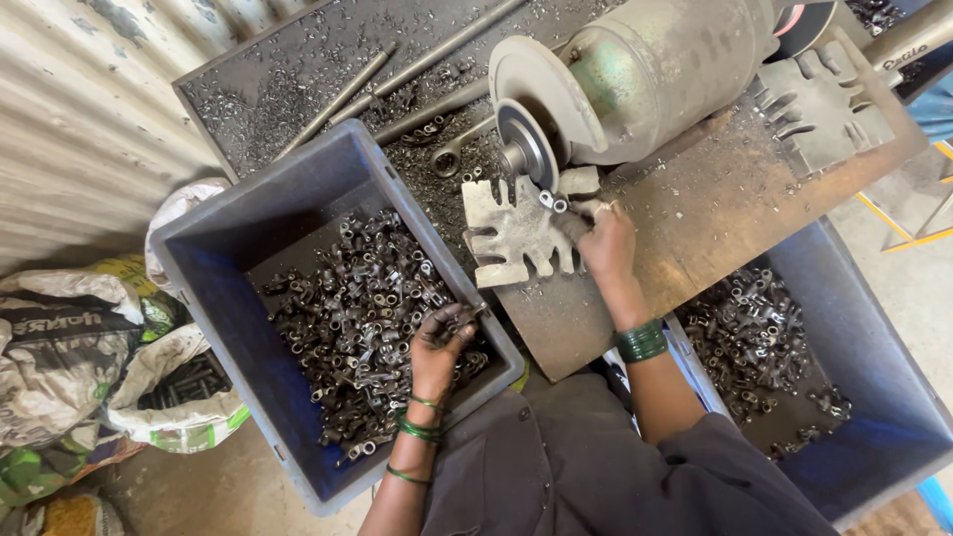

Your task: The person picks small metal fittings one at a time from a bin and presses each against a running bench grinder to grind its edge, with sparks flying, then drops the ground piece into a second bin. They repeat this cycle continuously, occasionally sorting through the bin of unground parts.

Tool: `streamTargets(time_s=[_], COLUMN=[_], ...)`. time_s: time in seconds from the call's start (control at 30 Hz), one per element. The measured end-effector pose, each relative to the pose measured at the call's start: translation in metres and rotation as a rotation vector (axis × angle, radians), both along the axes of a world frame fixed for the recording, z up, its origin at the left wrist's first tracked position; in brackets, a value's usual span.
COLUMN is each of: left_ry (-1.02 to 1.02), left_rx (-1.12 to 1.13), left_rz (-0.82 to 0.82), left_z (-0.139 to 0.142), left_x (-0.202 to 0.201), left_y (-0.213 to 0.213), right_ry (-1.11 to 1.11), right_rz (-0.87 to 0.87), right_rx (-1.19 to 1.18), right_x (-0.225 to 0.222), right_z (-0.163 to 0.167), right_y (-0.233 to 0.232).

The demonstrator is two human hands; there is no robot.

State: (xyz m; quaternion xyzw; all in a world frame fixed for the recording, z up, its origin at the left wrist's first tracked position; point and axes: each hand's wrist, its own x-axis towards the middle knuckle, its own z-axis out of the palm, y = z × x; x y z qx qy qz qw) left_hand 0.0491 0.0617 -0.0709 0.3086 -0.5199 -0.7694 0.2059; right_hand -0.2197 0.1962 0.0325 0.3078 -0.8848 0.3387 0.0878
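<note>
I see my left hand (444, 333) curled over small dark metal fittings (362, 308) heaped in the blue plastic crate (213, 258), left of the grey bench grinder (635, 74). My right hand (606, 243) pinches one small fitting (556, 203) (fingertips closed on it) just below the grinder's wheel (526, 144).

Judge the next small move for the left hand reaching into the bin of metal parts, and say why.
Probably close the fingers on one part and lift it toward the grinder. The left hand lies in the parts in the left bin, fingers curled, grip unclear. The right hand already holds a small piece at the slotted plate under the grinding wheel, so the next piece would be wanted soon.
</note>
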Motion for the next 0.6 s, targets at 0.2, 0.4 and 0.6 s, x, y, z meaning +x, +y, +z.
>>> streamTargets(time_s=[0.2, 0.4, 0.6], left_ry=[0.045, 0.007, 0.011], left_rx=[-0.022, -0.034, -0.010], left_rz=[0.003, 0.011, -0.011], left_z=[-0.005, -0.003, -0.002], left_x=[0.004, 0.002, 0.001], left_y=[-0.002, 0.000, 0.003], right_ry=[-0.233, -0.173, -1.104], right_rz=[-0.045, -0.008, -0.310], right_rx=[-0.107, -0.241, -0.963], right_x=[0.001, -0.002, -0.006], right_z=[0.027, -0.007, -0.045], right_y=[-0.006, 0.008, 0.075])
